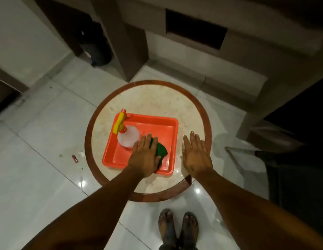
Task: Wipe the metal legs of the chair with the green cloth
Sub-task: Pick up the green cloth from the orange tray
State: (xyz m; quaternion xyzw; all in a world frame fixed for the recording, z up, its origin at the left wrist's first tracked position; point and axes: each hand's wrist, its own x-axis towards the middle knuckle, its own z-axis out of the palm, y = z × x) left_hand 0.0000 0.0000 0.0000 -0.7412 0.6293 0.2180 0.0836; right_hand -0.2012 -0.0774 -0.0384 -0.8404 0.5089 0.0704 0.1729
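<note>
Two hands: left hand (145, 156) flat, fingers spread, pressing on one green cloth (160, 149); right hand (195, 154) open, empty, over round stone-topped table (157, 103); cloth lies in one square orange plastic tray (157, 127), beside one translucent spray bottle (127, 138), yellow trigger.

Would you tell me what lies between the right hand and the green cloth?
Head view: the orange tray's right wall and bare marble tabletop.
</note>
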